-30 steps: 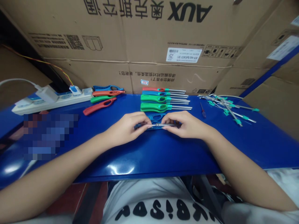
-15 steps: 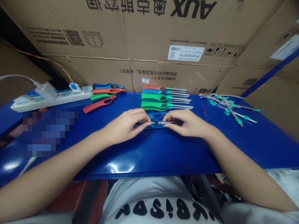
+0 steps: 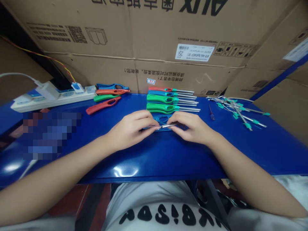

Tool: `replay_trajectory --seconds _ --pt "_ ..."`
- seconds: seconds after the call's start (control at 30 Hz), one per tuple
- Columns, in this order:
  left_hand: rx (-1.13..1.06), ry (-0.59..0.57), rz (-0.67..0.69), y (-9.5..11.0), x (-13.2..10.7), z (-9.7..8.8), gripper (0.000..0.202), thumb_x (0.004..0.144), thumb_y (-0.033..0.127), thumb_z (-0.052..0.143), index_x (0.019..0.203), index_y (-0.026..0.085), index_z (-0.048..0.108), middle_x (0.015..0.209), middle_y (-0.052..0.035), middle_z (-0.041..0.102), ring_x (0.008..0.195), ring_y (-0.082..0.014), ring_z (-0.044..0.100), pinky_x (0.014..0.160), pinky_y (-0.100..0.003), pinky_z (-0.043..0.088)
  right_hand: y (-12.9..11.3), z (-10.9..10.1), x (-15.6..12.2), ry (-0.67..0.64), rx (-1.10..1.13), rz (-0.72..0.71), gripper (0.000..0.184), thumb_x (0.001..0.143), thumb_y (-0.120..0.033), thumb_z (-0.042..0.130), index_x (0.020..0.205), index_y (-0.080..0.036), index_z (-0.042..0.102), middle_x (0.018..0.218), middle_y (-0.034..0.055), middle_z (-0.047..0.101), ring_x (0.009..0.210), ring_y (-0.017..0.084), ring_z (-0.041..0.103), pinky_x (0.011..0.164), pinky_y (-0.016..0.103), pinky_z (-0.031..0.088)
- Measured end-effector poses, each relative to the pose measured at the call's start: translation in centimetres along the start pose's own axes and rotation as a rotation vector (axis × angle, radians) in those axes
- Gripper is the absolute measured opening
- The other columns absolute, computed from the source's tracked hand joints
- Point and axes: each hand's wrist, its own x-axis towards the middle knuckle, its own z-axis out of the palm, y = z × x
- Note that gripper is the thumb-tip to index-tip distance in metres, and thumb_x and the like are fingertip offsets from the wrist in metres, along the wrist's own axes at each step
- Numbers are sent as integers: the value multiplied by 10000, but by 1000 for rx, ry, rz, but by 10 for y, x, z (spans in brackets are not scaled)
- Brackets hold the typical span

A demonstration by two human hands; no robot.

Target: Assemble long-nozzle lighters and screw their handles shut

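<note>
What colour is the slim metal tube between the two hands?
The slim metal tube is silver-grey, as the head view shows.

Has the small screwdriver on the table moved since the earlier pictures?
No: the screwdriver keeps its place between the green lighter and the loose metal tubes; only the camera view shifted.

Moderately lit, seemingly from overhead — glaring white on the counter (image 3: 173, 157), near the front edge and at far left. Dim at the floor (image 3: 72, 200). Soft on the carton's (image 3: 108, 69) small print (image 3: 50, 32) — stretched toward the edges, pixelated at left.
</note>
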Motion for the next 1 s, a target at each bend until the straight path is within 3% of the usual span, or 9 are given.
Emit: replay_trajectory --seconds 0.27,0.73,0.83,1.0 --pt "146 7 76 0 -2 0 160 1013 227 564 1022 184 718 883 -50 685 819 -152 637 788 -272 512 -3 4 0 16 34 21 69 977 -219 591 1011 -198 647 902 45 719 800 157 669 718 261 518" --pt "-40 -25 -56 1 0 1 171 1005 226 563 999 174 726 927 -60 715 847 -148 680 783 -245 538 -5 1 1 -42 55 38 89 987 -227 590 1020 -198 667 938 52 753 829 165 698 737 264 529" --pt "-49 1 -87 1 0 0 169 969 265 617 1061 170 722 948 -62 724 832 -154 682 766 -249 546 -7 0 2 -31 66 56 99 990 -246 590 1017 -199 672 914 45 751 794 157 688 707 256 521" --pt "-85 56 -31 1 1 1 196 937 261 688 1106 181 746 1005 -69 748 901 -163 709 839 -254 562 -9 -1 1 -7 44 39 100 990 -230 585 1031 -197 670 916 45 750 814 159 696 720 257 525"
